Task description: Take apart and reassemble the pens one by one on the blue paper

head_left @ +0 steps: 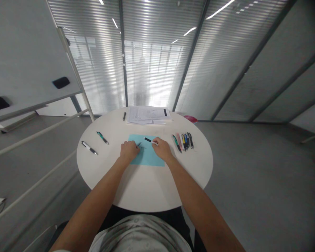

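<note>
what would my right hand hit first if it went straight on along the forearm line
Likely the papers, beyond the blue sheet. How high the right hand and its pen sit is hard to judge, so brushing the sheet first is possible.

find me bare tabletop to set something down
Bare tabletop lies between the blue sheet and near edge, and between sheet and left-side pens. Crowded: the right-side pen row, far papers, sheet under left hand and right hand.
</note>
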Available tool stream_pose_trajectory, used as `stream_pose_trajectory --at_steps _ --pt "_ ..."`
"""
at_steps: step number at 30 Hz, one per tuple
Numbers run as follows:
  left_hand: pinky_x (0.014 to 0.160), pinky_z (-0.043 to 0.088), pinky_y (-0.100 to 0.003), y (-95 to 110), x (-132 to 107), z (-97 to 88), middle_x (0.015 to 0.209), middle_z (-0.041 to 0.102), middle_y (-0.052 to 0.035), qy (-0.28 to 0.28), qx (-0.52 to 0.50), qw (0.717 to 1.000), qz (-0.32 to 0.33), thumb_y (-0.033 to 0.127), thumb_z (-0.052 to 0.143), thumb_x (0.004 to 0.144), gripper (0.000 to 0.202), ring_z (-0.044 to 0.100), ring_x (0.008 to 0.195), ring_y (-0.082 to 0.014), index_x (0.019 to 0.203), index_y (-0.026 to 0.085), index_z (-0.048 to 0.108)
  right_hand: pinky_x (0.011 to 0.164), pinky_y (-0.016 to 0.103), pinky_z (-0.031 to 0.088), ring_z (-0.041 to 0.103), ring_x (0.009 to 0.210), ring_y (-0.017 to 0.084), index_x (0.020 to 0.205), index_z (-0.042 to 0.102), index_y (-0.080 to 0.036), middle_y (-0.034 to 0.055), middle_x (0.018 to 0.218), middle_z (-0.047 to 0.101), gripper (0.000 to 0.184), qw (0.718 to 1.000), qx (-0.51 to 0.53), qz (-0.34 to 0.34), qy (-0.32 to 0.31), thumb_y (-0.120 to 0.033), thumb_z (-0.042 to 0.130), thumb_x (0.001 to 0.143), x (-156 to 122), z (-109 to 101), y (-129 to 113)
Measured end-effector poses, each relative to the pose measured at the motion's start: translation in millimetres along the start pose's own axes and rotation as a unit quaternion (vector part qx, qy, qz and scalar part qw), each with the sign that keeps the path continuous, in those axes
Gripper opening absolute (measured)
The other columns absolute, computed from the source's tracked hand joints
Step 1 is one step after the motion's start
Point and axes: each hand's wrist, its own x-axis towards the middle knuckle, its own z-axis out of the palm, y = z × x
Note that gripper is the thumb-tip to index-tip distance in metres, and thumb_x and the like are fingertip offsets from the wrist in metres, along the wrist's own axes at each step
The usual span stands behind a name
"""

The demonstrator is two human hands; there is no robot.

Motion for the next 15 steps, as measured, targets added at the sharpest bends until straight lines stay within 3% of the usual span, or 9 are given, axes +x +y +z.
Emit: stream_pose_trajectory --at_steps 15 --pt "0.084 0.045 -0.041 -2.9 2.1 -0.5 0.095 0.071 -0.0205 -0.015 -0.004 1.000 -0.004 0.032 0.050 0.079 0.029 0.064 0.097 -0.0334 0.087 0.015 0.071 0.071 0.026 0.037 0.060 0.080 0.018 0.090 0.064 -0.025 0.0004 0.086 0.069 0.014 1.000 -0.002 0.001 -0.001 -0.024 0.052 0.082 0.7 1.0 -0.6"
